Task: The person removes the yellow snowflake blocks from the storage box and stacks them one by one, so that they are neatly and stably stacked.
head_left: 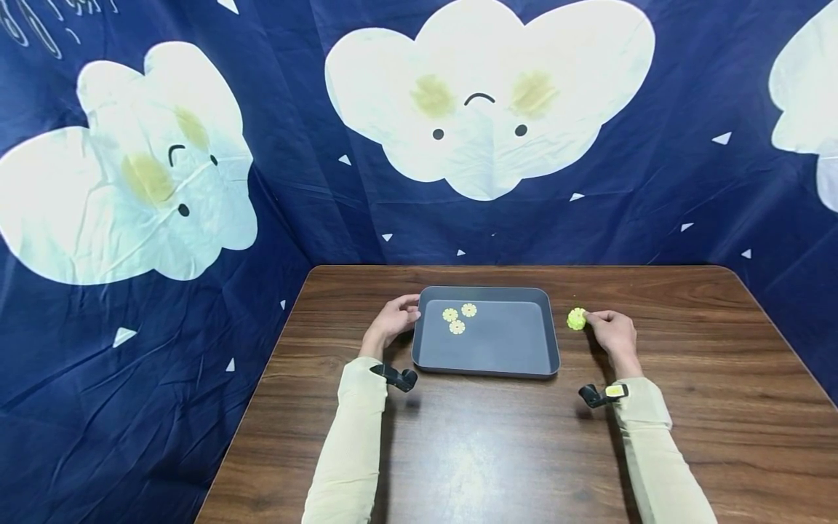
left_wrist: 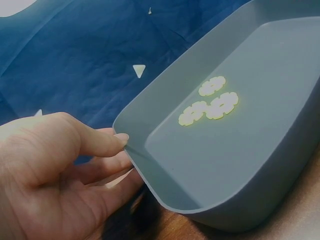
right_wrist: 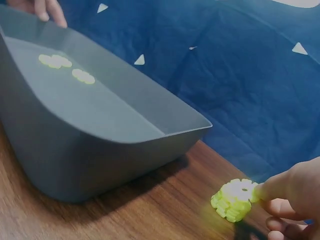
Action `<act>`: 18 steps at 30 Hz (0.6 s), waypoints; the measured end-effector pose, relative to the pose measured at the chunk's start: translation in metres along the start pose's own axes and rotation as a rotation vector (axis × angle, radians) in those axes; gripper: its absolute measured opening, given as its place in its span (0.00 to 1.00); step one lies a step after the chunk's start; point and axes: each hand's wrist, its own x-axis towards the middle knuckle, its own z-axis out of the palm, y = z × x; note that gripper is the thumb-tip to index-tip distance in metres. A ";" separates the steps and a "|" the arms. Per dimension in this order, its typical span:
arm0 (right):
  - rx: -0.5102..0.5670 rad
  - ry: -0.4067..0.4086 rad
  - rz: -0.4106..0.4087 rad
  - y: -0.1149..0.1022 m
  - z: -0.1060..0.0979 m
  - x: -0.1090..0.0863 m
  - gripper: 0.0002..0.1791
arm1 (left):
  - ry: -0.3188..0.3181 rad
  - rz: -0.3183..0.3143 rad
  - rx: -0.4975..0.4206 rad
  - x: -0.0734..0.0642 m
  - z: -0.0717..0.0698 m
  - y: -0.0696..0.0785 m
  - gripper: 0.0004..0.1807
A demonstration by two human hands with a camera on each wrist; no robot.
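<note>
Left sleeve [head_left: 347,444] and right sleeve [head_left: 661,451], both pale, extend from the near edge of the head view over a wood-grain table [head_left: 471,437], which bears a grey rectangular tray [head_left: 511,335] toward its far side. The left hand [head_left: 393,320] lightly grips the tray at its left end, thumb at the rim and fingers against the outer wall. Three pale yellow flower-shaped discs [head_left: 457,327] lie flat inside the tray in a close group, nearer its left end. To the right of the tray and apart from it, the right hand [head_left: 613,333] pinches a bright yellow-green stack [right_wrist: 232,202] of similarly scalloped pieces; whether its underside touches the table cannot be told. Judged from this arrangement, the laying of pieces in the tray is partly done: three discs count as placed, while those in the stack are left outside it. Glare merges the layers of the stack in the right wrist view, so the number of pieces outstanding, and hence the share of work completed, cannot be fixed.
</note>
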 end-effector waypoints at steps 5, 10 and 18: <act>-0.090 0.021 -0.026 0.001 0.001 0.002 0.24 | 0.005 -0.003 0.010 -0.001 0.000 0.000 0.28; -0.114 0.025 -0.024 0.000 0.002 0.001 0.23 | 0.000 0.002 0.021 -0.002 0.000 0.000 0.28; -0.128 0.043 -0.035 -0.001 0.002 0.001 0.23 | 0.003 -0.007 0.046 -0.003 0.000 0.000 0.27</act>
